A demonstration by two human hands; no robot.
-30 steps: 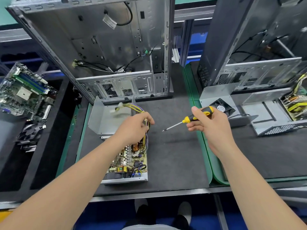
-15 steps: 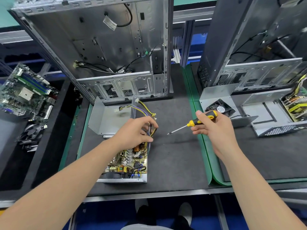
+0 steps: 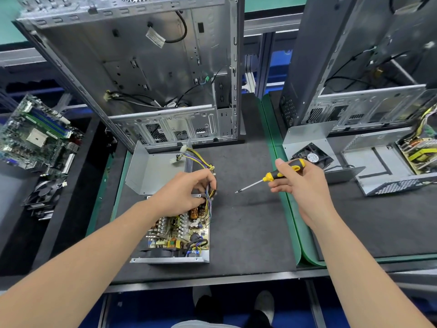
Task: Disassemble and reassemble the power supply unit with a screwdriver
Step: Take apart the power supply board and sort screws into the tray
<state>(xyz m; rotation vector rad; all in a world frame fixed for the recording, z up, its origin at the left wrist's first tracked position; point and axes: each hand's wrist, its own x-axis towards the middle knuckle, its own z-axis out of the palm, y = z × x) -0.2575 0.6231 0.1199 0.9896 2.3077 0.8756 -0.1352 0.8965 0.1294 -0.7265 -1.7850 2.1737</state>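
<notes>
Left hand [image 3: 179, 195] lowered, grip pinching wires [image 3: 203, 161] (open power supply [image 3: 179, 233], board exposed), right hand [image 3: 305, 183] clutching screwdriver [image 3: 269, 177]

Dark mat [image 3: 248, 221] — power supply [image 3: 179, 235], computer case [image 3: 165, 67]

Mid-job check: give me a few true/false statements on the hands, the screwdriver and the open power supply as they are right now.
1. The right hand holds the screwdriver, its tip clear of the power supply unit. True.
2. The left hand is empty. False: the left hand grips the wire bundle at the unit's far end.
3. The unit's cover is fitted. False: the circuit board is exposed, and the grey cover lies just beyond the unit.
4. A motherboard lies at the far left. True.
5. The screwdriver's handle is red. False: it is yellow and black.
</notes>
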